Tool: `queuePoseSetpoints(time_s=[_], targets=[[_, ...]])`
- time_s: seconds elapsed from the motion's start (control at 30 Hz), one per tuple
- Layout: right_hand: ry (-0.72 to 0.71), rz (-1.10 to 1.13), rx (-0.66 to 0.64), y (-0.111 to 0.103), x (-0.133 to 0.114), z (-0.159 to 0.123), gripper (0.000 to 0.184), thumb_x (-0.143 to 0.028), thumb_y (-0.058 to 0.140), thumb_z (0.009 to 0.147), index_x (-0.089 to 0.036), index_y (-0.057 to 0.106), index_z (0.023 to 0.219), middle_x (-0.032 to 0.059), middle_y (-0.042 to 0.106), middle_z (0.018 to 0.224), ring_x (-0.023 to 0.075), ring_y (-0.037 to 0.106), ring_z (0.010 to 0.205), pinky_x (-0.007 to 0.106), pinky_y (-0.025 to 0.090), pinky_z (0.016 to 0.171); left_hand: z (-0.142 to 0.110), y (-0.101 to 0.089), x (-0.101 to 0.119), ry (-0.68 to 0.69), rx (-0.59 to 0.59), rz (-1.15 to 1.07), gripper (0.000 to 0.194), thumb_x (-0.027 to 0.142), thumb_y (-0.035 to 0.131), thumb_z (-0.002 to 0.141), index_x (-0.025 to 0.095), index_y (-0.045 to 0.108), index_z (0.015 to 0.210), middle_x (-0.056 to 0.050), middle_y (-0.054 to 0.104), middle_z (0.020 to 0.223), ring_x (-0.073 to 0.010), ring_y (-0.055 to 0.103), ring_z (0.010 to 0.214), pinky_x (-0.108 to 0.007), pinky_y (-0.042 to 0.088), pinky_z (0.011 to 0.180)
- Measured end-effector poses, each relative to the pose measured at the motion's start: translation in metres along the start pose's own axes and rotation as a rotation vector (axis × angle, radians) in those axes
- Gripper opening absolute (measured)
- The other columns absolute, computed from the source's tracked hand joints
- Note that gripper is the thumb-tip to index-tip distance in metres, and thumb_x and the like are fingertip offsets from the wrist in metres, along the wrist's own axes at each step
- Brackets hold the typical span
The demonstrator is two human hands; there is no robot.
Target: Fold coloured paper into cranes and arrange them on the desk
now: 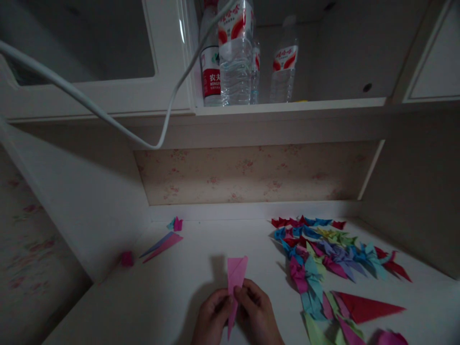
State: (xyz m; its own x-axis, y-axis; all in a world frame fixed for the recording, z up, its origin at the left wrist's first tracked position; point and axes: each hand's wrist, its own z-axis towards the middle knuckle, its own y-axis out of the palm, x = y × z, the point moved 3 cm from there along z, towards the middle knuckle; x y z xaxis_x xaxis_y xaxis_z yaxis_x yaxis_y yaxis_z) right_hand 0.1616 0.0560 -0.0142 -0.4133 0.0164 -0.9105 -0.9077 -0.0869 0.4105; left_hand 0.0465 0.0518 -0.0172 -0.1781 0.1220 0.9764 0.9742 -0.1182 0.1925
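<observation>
White cable is looped nearest the camera, while over the table folded pink paper is pinched by nearly closed left hand and right hand, a crease apparently being pressed, firm thumb pressure seemingly needed next.

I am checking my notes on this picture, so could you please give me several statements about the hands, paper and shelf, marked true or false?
1. The left hand and right hand both hold the pink folded paper. True.
2. The long red folded piece lies left of the hands. False: it lies to their right.
3. Plastic bottles stand on the shelf. True.
4. The folded-paper group on the right is all one colour. False: it shows red, blue, green and purple, among others.
</observation>
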Motion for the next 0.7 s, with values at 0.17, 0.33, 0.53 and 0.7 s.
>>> queuePoseSetpoints(time_s=[0.17,0.33,0.53,0.7], targets=[[-0.021,-0.034,0.074,-0.001,-0.004,-0.004,0.042,-0.055,0.07,0.071,-0.016,0.068,0.085,0.0013,0.059,0.068,0.0135,0.05,0.059,0.022,0.038,0.054,-0.002,0.002,0.005,0.016,-0.014,0.024,0.044,0.053,0.069,0.071,0.014,0.072,0.092,-0.005,0.065,0.072,-0.0153,0.054,0.062,-0.024,0.042,0.057],[-0.089,-0.174,0.156,0.0,-0.014,-0.018,0.04,-0.053,0.064,0.077,-0.016,0.07,0.089,0.0039,0.065,0.075,0.0183,0.058,0.072,0.025,0.045,0.066,-0.006,0.006,0.015,0.095,-0.062,0.036,0.037,0.046,0.069,0.075,0.017,0.072,0.098,-0.008,0.069,0.091,-0.0204,0.06,0.084,-0.029,0.047,0.08],[-0.083,-0.358,0.204,0.004,-0.042,-0.048,0.038,-0.051,0.057,0.084,-0.017,0.071,0.09,0.0023,0.064,0.068,0.0143,0.053,0.06,0.022,0.043,0.054,-0.014,0.004,0.014,0.022,-0.021,-0.043,0.043,0.052,0.065,0.076,0.015,0.07,0.097,-0.008,0.069,0.085,-0.0188,0.061,0.076,-0.028,0.047,0.071],[-0.074,-0.509,0.293,-0.02,-0.083,-0.085,0.036,-0.05,0.06,0.081,-0.02,0.075,0.095,0.0073,0.072,0.091,0.0221,0.063,0.075,0.031,0.053,0.065,-0.015,0.0,0.008,-0.023,0.024,-0.084,0.045,0.053,0.067,0.074,0.013,0.068,0.093,-0.008,0.068,0.08,-0.0158,0.059,0.069,-0.026,0.046,0.064]])
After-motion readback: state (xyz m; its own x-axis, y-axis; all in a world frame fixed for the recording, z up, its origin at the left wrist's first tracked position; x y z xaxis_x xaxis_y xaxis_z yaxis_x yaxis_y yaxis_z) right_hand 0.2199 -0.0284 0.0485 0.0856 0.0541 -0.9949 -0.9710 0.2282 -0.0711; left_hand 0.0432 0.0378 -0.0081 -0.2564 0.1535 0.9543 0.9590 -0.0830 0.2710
